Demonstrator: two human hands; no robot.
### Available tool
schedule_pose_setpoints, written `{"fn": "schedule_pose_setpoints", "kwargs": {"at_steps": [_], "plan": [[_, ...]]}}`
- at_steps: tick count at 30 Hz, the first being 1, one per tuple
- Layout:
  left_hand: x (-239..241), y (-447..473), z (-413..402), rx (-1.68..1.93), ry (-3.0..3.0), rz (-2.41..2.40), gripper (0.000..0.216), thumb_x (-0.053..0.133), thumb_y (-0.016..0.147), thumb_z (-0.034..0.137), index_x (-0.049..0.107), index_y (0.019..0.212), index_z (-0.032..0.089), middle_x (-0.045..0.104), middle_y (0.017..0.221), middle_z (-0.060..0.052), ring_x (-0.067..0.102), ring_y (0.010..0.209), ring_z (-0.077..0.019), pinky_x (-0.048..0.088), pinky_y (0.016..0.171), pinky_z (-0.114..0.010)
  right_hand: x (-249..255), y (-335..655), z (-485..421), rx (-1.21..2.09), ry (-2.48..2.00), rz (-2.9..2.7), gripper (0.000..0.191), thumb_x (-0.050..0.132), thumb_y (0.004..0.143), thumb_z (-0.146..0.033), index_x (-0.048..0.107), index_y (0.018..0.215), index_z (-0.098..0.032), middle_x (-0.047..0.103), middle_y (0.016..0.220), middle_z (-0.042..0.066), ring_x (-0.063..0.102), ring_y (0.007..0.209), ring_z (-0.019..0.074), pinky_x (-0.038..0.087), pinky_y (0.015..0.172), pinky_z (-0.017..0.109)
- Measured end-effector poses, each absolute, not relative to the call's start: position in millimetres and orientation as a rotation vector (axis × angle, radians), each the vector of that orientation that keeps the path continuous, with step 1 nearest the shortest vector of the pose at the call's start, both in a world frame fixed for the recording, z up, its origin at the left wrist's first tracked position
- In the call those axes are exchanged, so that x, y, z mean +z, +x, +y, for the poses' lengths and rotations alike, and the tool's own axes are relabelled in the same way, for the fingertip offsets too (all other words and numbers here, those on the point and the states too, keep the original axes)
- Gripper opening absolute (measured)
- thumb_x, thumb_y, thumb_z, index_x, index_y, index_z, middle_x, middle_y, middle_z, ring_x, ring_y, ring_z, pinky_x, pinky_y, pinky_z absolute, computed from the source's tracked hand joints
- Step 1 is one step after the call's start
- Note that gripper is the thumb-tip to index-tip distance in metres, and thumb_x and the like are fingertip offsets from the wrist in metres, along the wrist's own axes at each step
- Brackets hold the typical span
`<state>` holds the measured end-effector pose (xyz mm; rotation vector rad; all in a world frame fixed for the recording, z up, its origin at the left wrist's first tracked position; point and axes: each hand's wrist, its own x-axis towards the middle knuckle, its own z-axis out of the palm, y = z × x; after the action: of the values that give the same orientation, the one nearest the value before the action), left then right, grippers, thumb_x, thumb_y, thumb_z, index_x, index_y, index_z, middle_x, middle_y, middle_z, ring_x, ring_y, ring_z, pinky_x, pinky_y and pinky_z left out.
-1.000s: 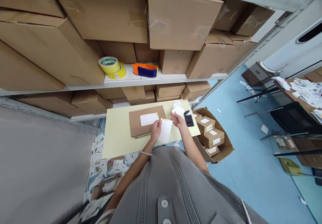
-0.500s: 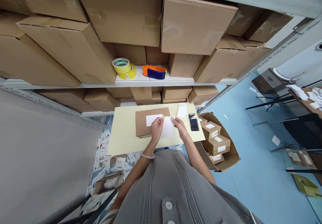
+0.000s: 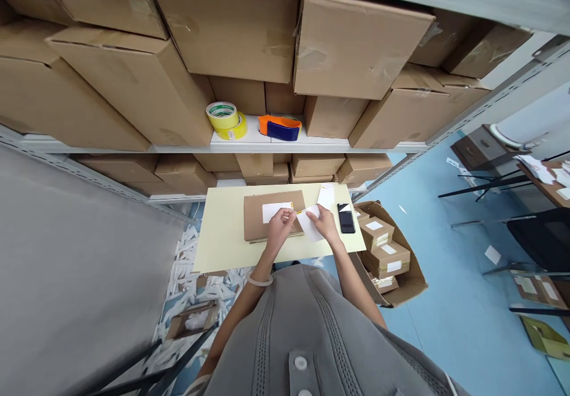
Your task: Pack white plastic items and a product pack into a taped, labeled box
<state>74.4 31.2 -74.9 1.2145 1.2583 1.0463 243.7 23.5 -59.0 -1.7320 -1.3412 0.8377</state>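
Note:
In the head view, my right hand [image 3: 325,225] grips a white label sheet [image 3: 309,227] with a yellow mark at its upper corner. My left hand [image 3: 280,227] is closed in a pinch at that marked corner, above the cardboard box. This flat brown cardboard box [image 3: 253,218] lies on the cream tabletop [image 3: 214,235] and bears a white label [image 3: 271,211], partly covered by my left hand. Another white label sheet [image 3: 326,195] lies at the table's back right. A dark phone [image 3: 346,219] rests to the right of my right hand.
Tape rolls [image 3: 226,120] and an orange and blue tape dispenser [image 3: 280,127] sit on the shelf ahead, among cardboard boxes [image 3: 356,46]. A large open carton [image 3: 412,283] with labelled parcels stands right of the table. White paper strips [image 3: 182,271] litter the floor at left.
The sheet has tilted and shifted right with my right hand, whose fingers now lie over it. My left hand stays near its marked corner. The view has shifted slightly.

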Motion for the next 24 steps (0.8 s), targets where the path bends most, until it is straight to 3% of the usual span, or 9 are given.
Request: {"fn": "schedule_pose_setpoints", "kwargs": {"at_steps": [3, 7, 13, 20, 24], "plan": [[-72.5, 73.4, 30.8, 1.071, 1.300, 1.315, 0.019, 0.064, 0.078, 0.037, 0.064, 0.089, 0.021, 0.065, 0.087, -0.001, 0.052, 0.057, -0.0089, 0.044, 0.062, -0.024, -56.7, 239.5, 28.0, 0.847, -1.733, -1.413, 0.017, 0.065, 0.077, -0.037, 0.056, 0.068, -0.026, 0.061, 0.063, 0.000, 0.054, 0.063, 0.0202, 0.042, 0.066, 0.030], [-71.7, 69.4, 31.5, 0.986, 1.342, 1.305, 0.016, 0.061, 0.079, 0.035, 0.062, 0.072, 0.021, 0.065, 0.076, 0.001, 0.051, 0.057, -0.0107, 0.042, 0.062, -0.025, -54.6, 240.9, 28.8, 0.879, -1.725, -1.489, 0.019, 0.065, 0.080, -0.039, 0.059, 0.070, -0.025, 0.062, 0.065, 0.000, 0.056, 0.062, 0.0204, 0.043, 0.067, 0.031], [-73.1, 69.6, 32.6, 0.989, 1.107, 1.227, 0.024, 0.065, 0.077, 0.044, 0.062, 0.078, 0.021, 0.071, 0.076, -0.004, 0.062, 0.071, -0.0163, 0.044, 0.060, -0.025, -43.6, 233.2, 17.6, 0.421, -1.764, -1.385, 0.021, 0.065, 0.081, -0.032, 0.063, 0.099, -0.022, 0.063, 0.105, 0.010, 0.056, 0.101, 0.0268, 0.042, 0.092, 0.040], [-69.0, 75.9, 37.0, 1.040, 0.995, 1.166, 0.035, 0.068, 0.072, 0.054, 0.059, 0.081, 0.021, 0.067, 0.069, -0.001, 0.056, 0.058, -0.0123, 0.041, 0.053, -0.024, -30.4, 197.6, 11.0, 0.704, -1.505, -1.532, 0.019, 0.054, 0.092, -0.032, 0.071, 0.098, -0.029, 0.071, 0.103, 0.004, 0.059, 0.103, 0.0251, 0.038, 0.098, 0.039], [-63.3, 72.9, 36.5, 1.063, 0.997, 1.151, 0.036, 0.071, 0.070, 0.053, 0.059, 0.080, 0.020, 0.068, 0.074, -0.002, 0.059, 0.067, -0.0130, 0.044, 0.058, -0.023, -29.3, 194.8, 11.2, 0.774, -1.461, -1.464, 0.019, 0.055, 0.092, -0.032, 0.074, 0.093, -0.031, 0.073, 0.099, 0.002, 0.063, 0.099, 0.0239, 0.040, 0.097, 0.037]]}}
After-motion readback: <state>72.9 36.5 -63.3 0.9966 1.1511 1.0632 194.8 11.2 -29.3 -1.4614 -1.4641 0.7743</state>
